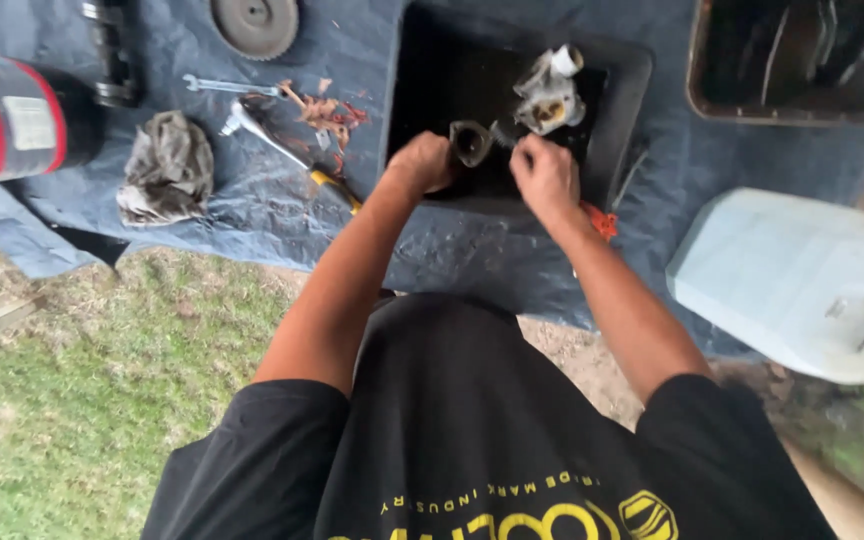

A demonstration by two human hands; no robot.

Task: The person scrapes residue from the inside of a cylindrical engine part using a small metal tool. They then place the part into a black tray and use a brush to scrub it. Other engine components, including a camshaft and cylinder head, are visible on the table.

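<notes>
My left hand [420,163] grips a small dark, cup-shaped metal part [471,142] over a black plastic tray [622,95]. My right hand [546,178] is closed right beside that part, fingers curled near its edge; whether it pinches something small I cannot tell. A grey metal carburettor-like assembly [549,92] with a white cap lies in the tray just beyond my hands. Both arms reach forward from my black shirt.
A blue tarp [282,215] covers the ground. On it lie a grey rag [166,168], a ratchet with a yellow handle [287,148], a spanner [229,87], a gear [254,24], a dark cylinder [12,118]. A white plastic jerrycan [802,280] lies right, a dark tray [802,60] behind.
</notes>
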